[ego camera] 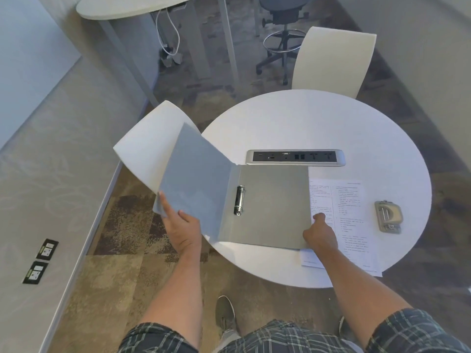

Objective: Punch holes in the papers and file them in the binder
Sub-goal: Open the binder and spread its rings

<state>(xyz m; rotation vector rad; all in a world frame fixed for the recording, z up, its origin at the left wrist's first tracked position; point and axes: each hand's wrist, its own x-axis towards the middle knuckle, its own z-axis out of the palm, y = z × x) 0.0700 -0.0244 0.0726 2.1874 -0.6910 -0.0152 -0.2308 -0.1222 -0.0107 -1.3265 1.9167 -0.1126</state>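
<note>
Left hand (182,229) grips raised binder cover (193,179) at near edge; right hand (319,231) pinches binder back (274,207) over papers (346,212). Punch (388,216) near table (318,123) right rim.

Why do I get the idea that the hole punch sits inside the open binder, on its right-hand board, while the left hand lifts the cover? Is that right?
Not quite. The head view shows the hole punch on the table, right of the papers, outside the binder. The left hand does lift the cover.

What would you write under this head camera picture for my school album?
Left hand lifts the grey binder cover open while right hand rests on its edge beside papers.
</note>
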